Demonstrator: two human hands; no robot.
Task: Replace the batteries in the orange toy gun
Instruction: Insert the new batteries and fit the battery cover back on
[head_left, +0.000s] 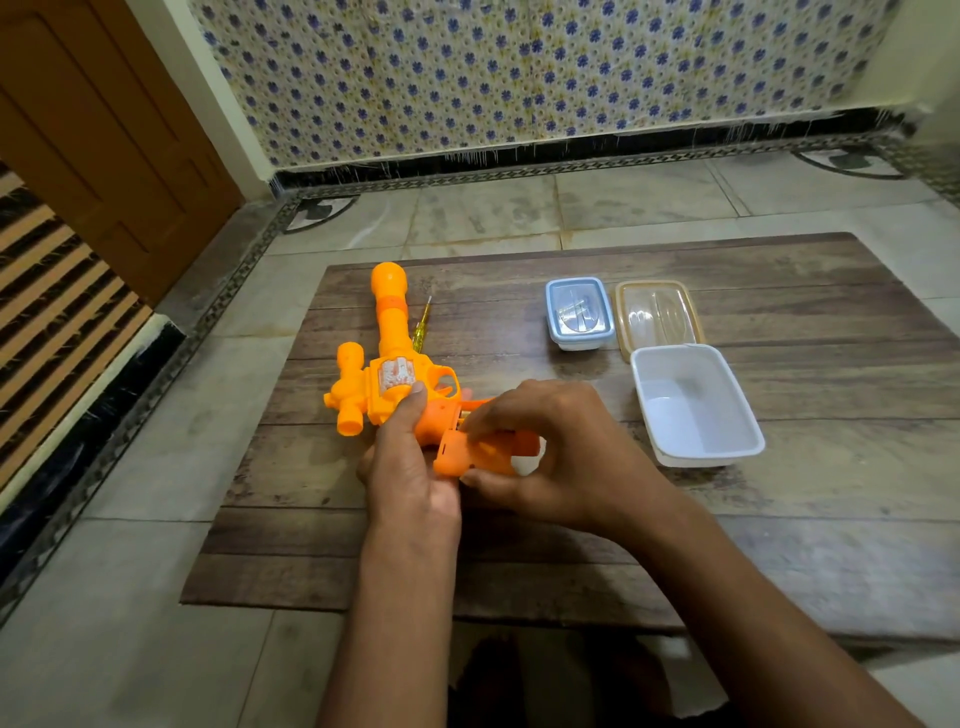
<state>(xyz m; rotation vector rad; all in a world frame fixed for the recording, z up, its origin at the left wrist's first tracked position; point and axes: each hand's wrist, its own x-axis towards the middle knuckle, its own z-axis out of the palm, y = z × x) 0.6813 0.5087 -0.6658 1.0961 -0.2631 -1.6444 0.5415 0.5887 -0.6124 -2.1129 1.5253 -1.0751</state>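
Both hands, left hand (410, 457) and right hand (561, 457), grip the orange toy gun (395, 364).

A wood-grain mat (727, 545) lies on the tiled floor (130, 545) — on it rest an orange toy gun (387, 332), a yellow screwdriver (422, 327), a lidded blue-rimmed box (579, 314), a loose lid (657, 314) and an open white tub (696, 405).

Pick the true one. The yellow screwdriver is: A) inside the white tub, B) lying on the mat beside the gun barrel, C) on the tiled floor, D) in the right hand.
B: the screwdriver lies on the mat beside the gun barrel, untouched by either hand.
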